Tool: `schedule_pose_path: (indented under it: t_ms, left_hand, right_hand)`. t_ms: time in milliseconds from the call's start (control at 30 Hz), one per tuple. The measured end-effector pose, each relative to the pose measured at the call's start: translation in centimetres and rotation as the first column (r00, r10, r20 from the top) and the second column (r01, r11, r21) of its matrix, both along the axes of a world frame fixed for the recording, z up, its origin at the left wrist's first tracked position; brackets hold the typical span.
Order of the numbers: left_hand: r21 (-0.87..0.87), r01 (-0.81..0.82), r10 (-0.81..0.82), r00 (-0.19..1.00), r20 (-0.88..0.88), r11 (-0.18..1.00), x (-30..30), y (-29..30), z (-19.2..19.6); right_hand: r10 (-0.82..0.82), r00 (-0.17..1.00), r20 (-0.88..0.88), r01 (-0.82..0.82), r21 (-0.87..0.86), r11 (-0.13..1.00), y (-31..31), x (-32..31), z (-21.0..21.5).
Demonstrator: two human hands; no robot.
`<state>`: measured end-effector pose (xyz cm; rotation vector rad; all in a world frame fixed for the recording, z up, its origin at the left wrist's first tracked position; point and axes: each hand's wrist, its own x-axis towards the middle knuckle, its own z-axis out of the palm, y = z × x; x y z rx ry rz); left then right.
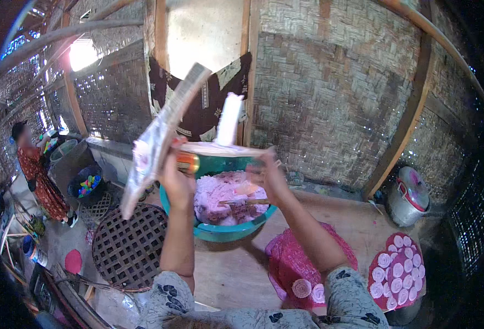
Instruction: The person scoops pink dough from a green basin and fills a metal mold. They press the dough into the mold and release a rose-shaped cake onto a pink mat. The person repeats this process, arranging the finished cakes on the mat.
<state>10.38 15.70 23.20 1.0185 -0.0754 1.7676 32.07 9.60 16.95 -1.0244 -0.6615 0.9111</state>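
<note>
My left hand [177, 174] is closed on a hinged wooden press over the bowl. One of its boards [168, 129] stands up at a slant; the other board [212, 149] lies level, with a white upright block [229, 119] on top. An orange cylinder [188, 162] shows beside my left fingers. At the level board's right end is my right hand [269, 178], its fingers smeared by motion, so its grip is unclear. Below, a green bowl [231, 234] holds lumpy pale pink-purple dough [220, 192]. A wooden stick [245, 202] lies on the dough.
Right of the bowl lies a pink mat [291, 257] with pale spiral rounds; another pink mat [396, 274] carries several. A lidded metal pot [411, 197] stands at the far right. A round woven tray [129, 249] sits left. A person [36, 170] stands far left.
</note>
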Motion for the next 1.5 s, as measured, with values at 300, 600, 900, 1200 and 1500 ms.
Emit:
schedule_pose_path:
  t_ms: [300, 600, 900, 1200, 1500]
  left_hand:
    - [0.648, -0.521, 0.824, 0.448, -0.346, 0.556, 1.8, 9.6, -1.4]
    - [0.763, -0.365, 0.786, 0.548, -0.288, 0.534, 4.8, 12.0, -3.6]
    - [0.786, -0.46, 0.747, 0.665, -0.002, 0.412, 5.9, 13.0, -4.1]
    - [0.936, -0.334, 0.943, 0.332, 0.009, 0.108, 3.3, 12.9, 0.5]
    - [0.973, -0.231, 0.987, 0.156, 0.038, -0.001, 2.0, 12.6, 1.8]
  right_hand:
    - [0.47, -0.596, 0.651, 0.353, -0.313, 0.882, 1.2, 1.1, -3.6]
    - [0.37, -0.651, 0.663, 0.191, -0.329, 0.925, 4.6, 5.8, -3.3]
    - [0.558, -0.486, 0.673, 0.229, -0.518, 0.824, 3.9, 2.6, -5.0]
    - [0.627, -0.056, 0.777, 0.063, -0.624, 0.779, -3.3, 6.9, 2.6]
    - [0.633, 0.662, 0.4, -0.354, -0.577, 0.735, -11.2, 7.0, 10.3]
